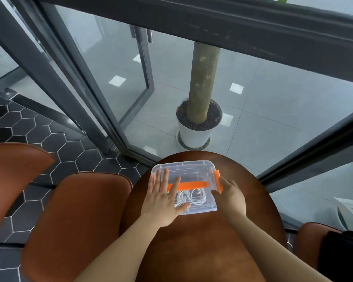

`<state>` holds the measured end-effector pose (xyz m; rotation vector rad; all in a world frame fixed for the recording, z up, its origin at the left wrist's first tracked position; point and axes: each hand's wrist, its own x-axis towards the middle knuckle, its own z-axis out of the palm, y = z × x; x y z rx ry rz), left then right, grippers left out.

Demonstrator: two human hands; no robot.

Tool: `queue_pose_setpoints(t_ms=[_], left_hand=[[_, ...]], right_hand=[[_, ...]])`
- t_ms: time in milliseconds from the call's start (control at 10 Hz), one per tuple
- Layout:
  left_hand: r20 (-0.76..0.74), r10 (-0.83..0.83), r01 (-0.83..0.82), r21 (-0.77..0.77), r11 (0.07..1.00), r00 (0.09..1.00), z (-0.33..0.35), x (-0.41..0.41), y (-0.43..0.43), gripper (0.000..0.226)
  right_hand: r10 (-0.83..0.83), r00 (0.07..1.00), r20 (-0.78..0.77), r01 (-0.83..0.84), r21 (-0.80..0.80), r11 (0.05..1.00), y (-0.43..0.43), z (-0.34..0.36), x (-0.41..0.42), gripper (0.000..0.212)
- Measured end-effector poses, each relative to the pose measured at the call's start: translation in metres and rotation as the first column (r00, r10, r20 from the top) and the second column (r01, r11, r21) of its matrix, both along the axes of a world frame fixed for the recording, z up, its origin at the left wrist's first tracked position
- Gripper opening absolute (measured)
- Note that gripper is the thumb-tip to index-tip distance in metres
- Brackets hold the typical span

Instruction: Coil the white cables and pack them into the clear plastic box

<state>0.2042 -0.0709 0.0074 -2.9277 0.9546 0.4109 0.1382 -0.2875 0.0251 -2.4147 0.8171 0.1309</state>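
Head view. The clear plastic box [192,168] stands on the round brown table [192,251], near its far edge and midway across, with its lid on. Coiled white cables [192,197] lie inside, showing through the lid in the box's near half. An orange handle [192,185] lies flat across the lid from left to right.

Your left hand [163,202] lies palm down on the left half of the lid, with fingers [165,178] straight and spread and the thumb stretched out along the near side. It holds nothing and only presses on the lid.

Your right hand [230,197] is at the box's right side, its thumb on the lid's right rim. Its fingers reach to the orange latch [218,177] there, but the back of the hand hides them, so you cannot tell whether they curl round it.

A brown chair [75,220] stands just left of the table. Beyond the table's far edge, behind glass, is a white plant pot [194,137] holding a trunk.
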Motion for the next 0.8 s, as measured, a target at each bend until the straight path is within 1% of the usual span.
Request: queue_pose_setpoints(t_ms=[100, 200, 300, 400, 500, 600, 700, 800], left_hand=[[0.017, -0.007, 0.007, 0.002, 1.0, 1.0, 0.0, -0.001, 0.0, 0.093], [0.023, -0.002, 0.002, 0.014, 1.0, 1.0, -0.002, -0.003, -0.001, 0.094], [0.017, 0.017, -0.018, 0.031, 0.999, 1.0, -0.004, -0.006, -0.003, 0.094], [0.004, 0.024, -0.024, 0.05, 0.998, 1.0, -0.002, -0.006, -0.004, 0.095], [-0.01, 0.033, -0.032, 0.062, 0.998, 0.999, 0.0, -0.008, -0.004, 0.097], [-0.023, 0.045, -0.043, 0.084, 0.996, 0.999, 0.007, -0.01, -0.004, 0.099], [-0.06, 0.104, -0.1, 0.066, 0.993, 0.993, 0.017, -0.01, -0.005, 0.098], [-0.045, 0.177, -0.175, 0.047, 0.983, 0.983, 0.031, -0.015, -0.004, 0.094]], right_hand=[[0.045, 0.999, -0.01, -0.046, -0.074, 0.996, 0.002, 0.002, -0.001, 0.044], [0.067, 0.998, -0.008, -0.067, -0.135, 0.989, 0.008, 0.004, 0.001, 0.047], [0.144, 0.989, -0.032, -0.147, -0.211, 0.966, 0.018, 0.002, 0.0, 0.051], [0.193, 0.976, -0.103, -0.211, -0.214, 0.954, 0.015, 0.002, -0.002, 0.059], [0.217, 0.967, -0.131, -0.239, -0.19, 0.952, 0.009, 0.007, -0.002, 0.06], [0.249, 0.955, -0.163, -0.277, -0.178, 0.944, 0.008, 0.017, 0.0, 0.059], [0.277, 0.941, -0.193, -0.311, -0.179, 0.933, 0.005, 0.029, 0.003, 0.054], [0.31, 0.939, -0.149, -0.336, -0.206, 0.919, 0.003, 0.042, 0.004, 0.051]])
